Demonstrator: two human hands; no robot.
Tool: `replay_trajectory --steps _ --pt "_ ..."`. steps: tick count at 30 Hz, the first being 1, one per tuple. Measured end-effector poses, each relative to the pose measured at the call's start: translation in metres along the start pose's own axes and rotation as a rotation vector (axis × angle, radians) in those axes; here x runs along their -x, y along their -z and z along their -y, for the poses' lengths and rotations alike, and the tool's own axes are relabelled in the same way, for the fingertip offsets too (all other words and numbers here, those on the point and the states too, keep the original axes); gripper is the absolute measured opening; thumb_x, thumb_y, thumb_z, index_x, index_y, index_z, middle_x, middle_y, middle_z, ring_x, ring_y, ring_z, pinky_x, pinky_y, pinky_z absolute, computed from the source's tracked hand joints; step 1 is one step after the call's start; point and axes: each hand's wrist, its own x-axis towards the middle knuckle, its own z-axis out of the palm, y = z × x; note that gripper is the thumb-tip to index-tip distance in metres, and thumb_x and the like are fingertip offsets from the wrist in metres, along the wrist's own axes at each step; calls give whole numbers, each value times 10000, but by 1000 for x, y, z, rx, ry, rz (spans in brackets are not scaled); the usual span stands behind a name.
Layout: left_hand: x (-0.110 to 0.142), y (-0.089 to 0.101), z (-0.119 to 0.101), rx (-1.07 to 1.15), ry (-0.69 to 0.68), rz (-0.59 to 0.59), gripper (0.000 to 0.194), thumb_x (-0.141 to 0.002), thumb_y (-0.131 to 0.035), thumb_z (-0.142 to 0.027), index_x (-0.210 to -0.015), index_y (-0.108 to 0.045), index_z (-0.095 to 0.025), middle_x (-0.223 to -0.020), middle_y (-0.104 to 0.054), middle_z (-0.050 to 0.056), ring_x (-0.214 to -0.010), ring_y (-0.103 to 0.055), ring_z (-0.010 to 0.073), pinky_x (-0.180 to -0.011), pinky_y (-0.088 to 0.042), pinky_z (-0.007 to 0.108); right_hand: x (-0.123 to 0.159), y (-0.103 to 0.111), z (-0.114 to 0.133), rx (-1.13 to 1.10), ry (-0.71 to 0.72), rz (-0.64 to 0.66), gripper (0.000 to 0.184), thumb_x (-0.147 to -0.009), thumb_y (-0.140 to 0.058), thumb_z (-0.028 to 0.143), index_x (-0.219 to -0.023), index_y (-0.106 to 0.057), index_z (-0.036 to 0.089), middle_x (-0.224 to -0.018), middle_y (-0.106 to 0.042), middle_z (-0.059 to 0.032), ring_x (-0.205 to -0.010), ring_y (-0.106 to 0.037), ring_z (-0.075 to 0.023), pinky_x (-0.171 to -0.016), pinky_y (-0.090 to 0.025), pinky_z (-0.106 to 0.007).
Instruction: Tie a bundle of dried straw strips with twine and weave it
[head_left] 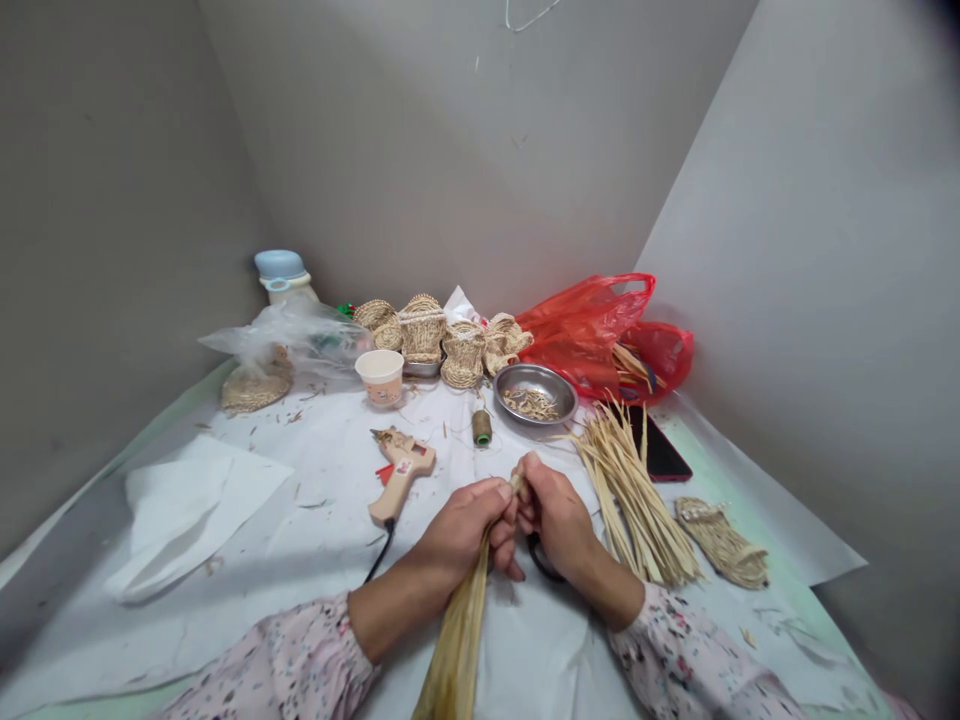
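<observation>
The left hand (471, 525) and right hand (556, 515) curl closed, fingertips pinching the end of a long dried leaf (457, 640) that runs down toward the wearer. Strips (637, 500) crowd the right forearm; white sheet lies bare between the left wrist and the folded paper (187, 505), beyond the glue gun's (401, 475) cord.
</observation>
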Motion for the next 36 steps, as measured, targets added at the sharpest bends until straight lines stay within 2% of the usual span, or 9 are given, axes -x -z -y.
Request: replay_trajectory --steps 2,9,17,22,24,27,29,32,36 --pt "-1 1 1 3 -12 -6 276 -823 -529 -399 -664 -464 -183 -457 -344 -87 -378 -383 66 -493 -521 255 -1 1 0 17 9 -12 542 -902 -377 615 -546 -376 207 -444 -341 63 -410 -301 -86 -429 -232 -242" --pt "-4 4 7 -23 -4 13 297 -810 -525 -458 -700 -490 -184 -486 -288 -102 -362 -315 54 -423 -490 240 0 2 3 231 50 -19 488 -911 -447 525 -560 -448 187 -479 -385 57 -463 -328 -91 -494 -277 -246" --pt "-3 5 0 -133 -49 -81 252 -825 -493 -382 -668 -441 -192 -488 -295 -97 -375 -267 49 -377 -387 178 2 -1 3 339 129 -29 440 -946 -406 472 -619 -479 188 -545 -423 46 -518 -387 -105 -542 -324 -244" --pt "-1 6 -2 -160 -41 -93 236 -828 -495 -377 -686 -462 -191 -476 -298 -96 -371 -253 53 -363 -333 169 -2 4 17 360 49 -12 419 -949 -371 457 -637 -465 194 -542 -457 36 -506 -427 -112 -523 -330 -245" --pt "-1 7 -3 -146 -44 -116 223 -825 -500 -382 -712 -474 -191 -483 -290 -99 -383 -235 54 -366 -329 167 -5 10 28 505 30 -38 403 -951 -352 441 -646 -454 199 -541 -477 31 -506 -443 -117 -528 -331 -249" --pt "-1 8 -5 -145 -56 -152 222 -820 -511 -389 -726 -476 -192 -489 -279 -101 -398 -228 57 -374 -324 166 -3 20 49 969 55 -35 382 -926 -403 398 -607 -457 195 -543 -517 7 -534 -465 -132 -553 -310 -267" --pt "-1 8 -6 -154 -63 -169 227 -822 -511 -396 -728 -476 -192 -485 -269 -103 -402 -226 59 -377 -321 167 3 23 63 1277 6 28 315 -869 -499 378 -617 -513 189 -579 -575 -15 -565 -502 -150 -552 -287 -277" --pt "-1 8 -6 -150 -69 -187 238 -826 -510 -411 -736 -480 -193 -477 -250 -107 -403 -215 62 -375 -315 169 15 19 75 1560 -154 199 107 -761 -618 292 -808 -640 199 -747 -687 -54 -679 -610 -210 -561 -299 -282" --pt "-2 8 -7 -115 -57 -205 249 -820 -526 -423 -736 -480 -193 -480 -248 -109 -401 -204 58 -371 -306 166 24 6 73 1759 -252 355 322 -744 -549 123 -1052 -635 160 -958 -704 -134 -854 -668 -293 -598 -359 -311"
